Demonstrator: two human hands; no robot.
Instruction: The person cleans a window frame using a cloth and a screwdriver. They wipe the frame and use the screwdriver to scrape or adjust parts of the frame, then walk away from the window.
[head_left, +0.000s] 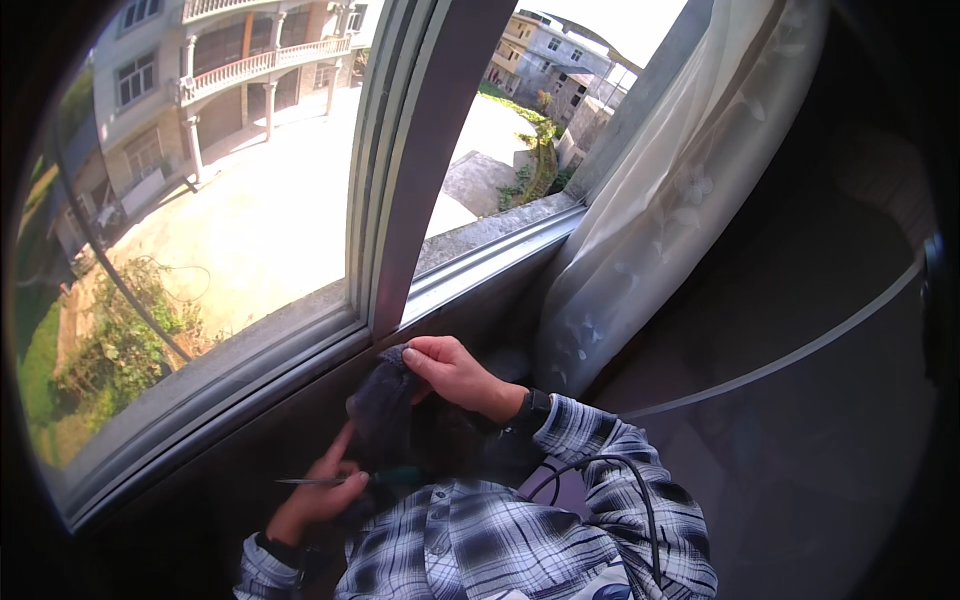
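Note:
Pinched between the thumb and fingers of my right hand (459, 376) is the upper end of a dark grey cloth (382, 401), which hangs down just inside the window. Lower and to the left, my left hand (321, 484) grips what looks like a screwdriver (394, 475). Its thin metal shaft points left and its dark green handle points right, partly lost in shadow. The left index finger reaches up to the cloth's lower left side; shadow hides whether it presses on it. The sliding window's aluminium bottom track (247, 427) runs beyond both hands.
An upright window frame (397, 187) rises beyond the hands. At the right hangs a sheer white curtain (645, 217) with a floral pattern. A black cable (637, 480) loops over my right sleeve. Outside are a yard, plants (135, 330) and buildings (247, 67).

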